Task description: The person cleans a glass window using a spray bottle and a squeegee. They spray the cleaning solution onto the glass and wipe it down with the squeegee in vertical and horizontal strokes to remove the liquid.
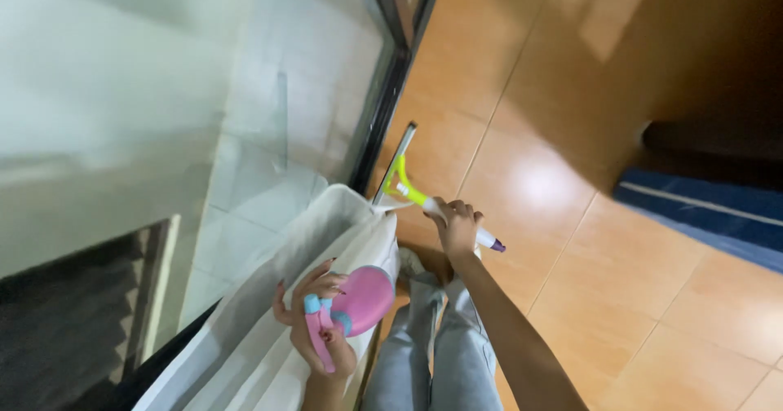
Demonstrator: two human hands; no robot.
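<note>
**Squeegee and spray bottle, one in each hand**

The squeegee (405, 181) was gripped by your right hand (458, 225) on its handle, blade near the glass door (269, 125). Your left hand (314, 329) was closed around the pink spray bottle (364, 298), beside the white cloth (326, 240), above the orange floor tiles (571, 215).

I see my left hand (318, 325) low in the frame, close to my body, palm turned toward me and fingers curled into a firm grip, the index finger hooked forward apart from the rest. Its wrist sits at the very bottom edge, so little of that forearm shows. My right hand (458, 225) is farther out, fist wrapped closed with the knuckles facing up. The right arm is bare and stretched nearly straight, running from the lower right of the view up to that hand. My legs, in grey trousers, stand between the two arms.
</note>
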